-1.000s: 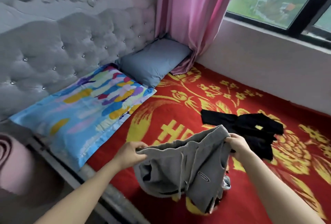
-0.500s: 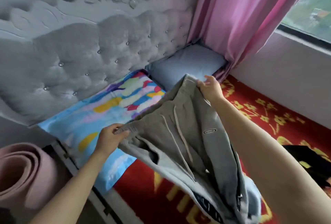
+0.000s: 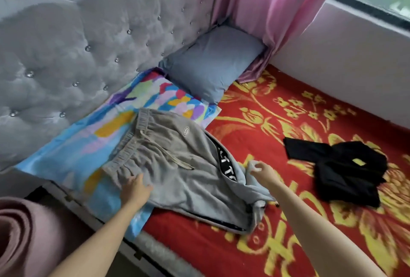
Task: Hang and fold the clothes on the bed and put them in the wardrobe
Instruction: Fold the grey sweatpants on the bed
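Observation:
Grey sweatpants point(image 3: 177, 165) with a drawstring waistband lie spread out, partly on the colourful pillow point(image 3: 111, 134) and partly on the red and gold bedspread point(image 3: 266, 126). My left hand point(image 3: 136, 190) presses flat on the pants below the waistband. My right hand point(image 3: 265, 173) pinches a bunched fold of the grey fabric at the pants' right edge. A crumpled black garment point(image 3: 346, 170) lies on the bedspread to the right, apart from both hands.
A grey-blue pillow point(image 3: 213, 61) sits against the tufted grey headboard point(image 3: 88, 39). A pink curtain point(image 3: 266, 10) hangs in the corner beside the window wall. A rolled pink mat point(image 3: 26, 236) stands off the bed at the lower left.
The grey pants, held up in the air by the waistband before, now lie flat over the pillow and bedspread. Both hands let go of the waistband and moved lower on the fabric.

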`<control>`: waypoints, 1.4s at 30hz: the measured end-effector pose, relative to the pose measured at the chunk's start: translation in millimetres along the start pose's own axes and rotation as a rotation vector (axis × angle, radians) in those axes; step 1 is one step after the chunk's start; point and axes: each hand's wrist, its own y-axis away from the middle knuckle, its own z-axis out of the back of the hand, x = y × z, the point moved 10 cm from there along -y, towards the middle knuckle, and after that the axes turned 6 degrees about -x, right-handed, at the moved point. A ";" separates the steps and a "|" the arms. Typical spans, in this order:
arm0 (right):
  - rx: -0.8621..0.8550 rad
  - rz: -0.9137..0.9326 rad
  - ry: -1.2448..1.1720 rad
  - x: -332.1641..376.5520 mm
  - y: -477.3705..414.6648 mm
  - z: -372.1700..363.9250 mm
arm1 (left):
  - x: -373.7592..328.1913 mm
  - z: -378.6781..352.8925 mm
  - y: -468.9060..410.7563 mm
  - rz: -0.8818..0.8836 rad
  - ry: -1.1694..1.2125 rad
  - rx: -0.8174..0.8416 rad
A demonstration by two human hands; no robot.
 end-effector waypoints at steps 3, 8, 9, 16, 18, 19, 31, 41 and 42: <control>0.014 -0.093 -0.017 -52.0 9.6 2.4 | -28.9 -32.2 9.9 -0.078 -0.056 0.098; 0.001 -0.175 -0.073 -111.5 22.0 11.7 | -57.2 -67.3 26.8 -0.162 -0.156 0.209; -0.008 -0.187 -0.087 -122.7 23.4 12.8 | -62.1 -72.2 29.5 -0.176 -0.171 0.224; -0.007 -0.254 -0.132 -183.6 17.9 -1.2 | -100.1 -99.1 40.0 -0.274 -0.292 0.243; 0.009 -0.252 -0.112 -200.6 7.0 -11.6 | -117.8 -112.2 38.3 -0.320 -0.351 0.235; 0.013 -0.248 -0.104 -205.8 3.1 -16.7 | -125.0 -116.6 38.9 -0.340 -0.373 0.230; -0.033 -0.087 0.142 -263.8 -105.3 -72.6 | -217.7 -265.2 25.1 -0.646 -0.646 0.281; -0.071 -0.019 0.231 -280.1 -147.7 -111.6 | -263.1 -324.1 3.0 -0.774 -0.776 0.121; -0.056 -0.024 0.226 -282.1 -148.6 -112.2 | -272.9 -320.9 3.5 -0.827 -0.747 0.082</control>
